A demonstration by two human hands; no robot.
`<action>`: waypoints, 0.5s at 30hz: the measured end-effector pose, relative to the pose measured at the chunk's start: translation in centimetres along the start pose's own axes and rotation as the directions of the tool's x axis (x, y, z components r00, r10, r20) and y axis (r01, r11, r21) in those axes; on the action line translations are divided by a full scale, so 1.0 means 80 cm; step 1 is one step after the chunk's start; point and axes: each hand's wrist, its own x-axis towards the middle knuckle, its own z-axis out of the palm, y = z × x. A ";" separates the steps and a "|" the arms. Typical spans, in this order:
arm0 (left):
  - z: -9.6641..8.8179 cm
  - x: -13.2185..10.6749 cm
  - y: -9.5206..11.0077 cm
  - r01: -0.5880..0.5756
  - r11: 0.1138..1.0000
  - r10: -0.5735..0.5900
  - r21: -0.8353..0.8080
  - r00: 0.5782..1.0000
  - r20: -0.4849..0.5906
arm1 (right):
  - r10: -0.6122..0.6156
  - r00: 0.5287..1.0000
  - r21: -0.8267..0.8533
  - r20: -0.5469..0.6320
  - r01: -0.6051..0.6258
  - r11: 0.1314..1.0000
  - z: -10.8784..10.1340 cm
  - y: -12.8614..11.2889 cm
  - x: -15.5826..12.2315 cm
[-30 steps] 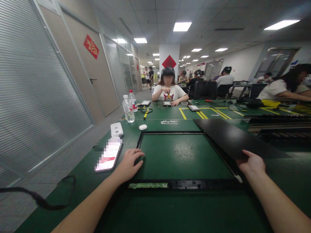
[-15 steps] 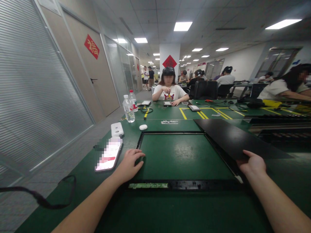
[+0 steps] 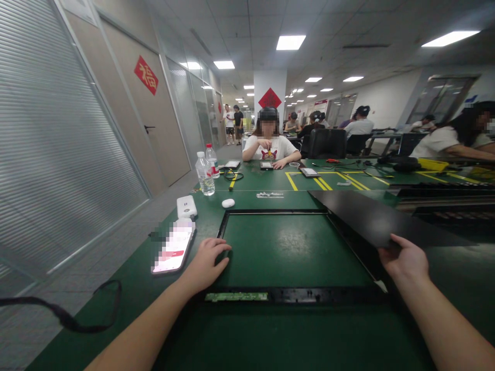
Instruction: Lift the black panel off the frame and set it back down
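Green bench mat under both forearms; a loose black cable loops off its left edge.

Left hand: open, palm down, fingers spread on the left rail of the black frame. It grips nothing and only presses.

Right hand: closed on the near corner of the black panel, thumb on top, fingers underneath and out of sight.

Panel lies tilted over the frame's right side, its near corner raised clear of the rail. Cannot tell whether its far edge touches the bench. Frame lies flat, with mat showing through its opening. A green circuit strip sits in the near rail.

Handling, my judgement: a one-corner grip on a wide, thin sheet invites flex. Support it from below with flat fingers, move slowly, and avoid dragging it across the rail. Left-hand pressure belongs on the rail, off the circuit strip.

Just left of the left hand: phone, screen lit. Beyond it, a white box and a small white oval.

Containers: two clear plastic bottles, upright, capped, just beside each other. The nearer one holds clear liquid, level hard to read. The farther one has a red cap, contents not readable.

Farthest: a person seated at the next bench, hands on a small device.
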 end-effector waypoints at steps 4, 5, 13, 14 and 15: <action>0.000 -0.001 -0.002 -0.016 1.000 0.016 -0.013 0.999 -0.028 | -0.035 0.999 0.023 -0.018 0.036 0.999 0.008 -0.004 -0.018; 0.000 -0.001 -0.003 -0.022 0.999 0.021 -0.023 0.999 -0.039 | -0.042 0.999 0.025 -0.016 0.043 0.999 0.009 -0.005 -0.021; -0.001 0.003 -0.014 -0.020 0.996 0.011 -0.088 0.994 -0.106 | -0.050 0.997 0.022 0.057 0.049 0.999 0.018 -0.009 -0.048; 0.000 0.004 -0.015 -0.014 0.996 0.003 -0.090 0.993 -0.120 | -0.047 0.996 0.021 0.078 0.045 0.999 0.019 -0.009 -0.052; -0.001 0.005 -0.016 -0.007 0.996 -0.006 -0.093 0.990 -0.138 | -0.040 0.994 0.015 0.100 0.039 0.999 0.021 -0.009 -0.057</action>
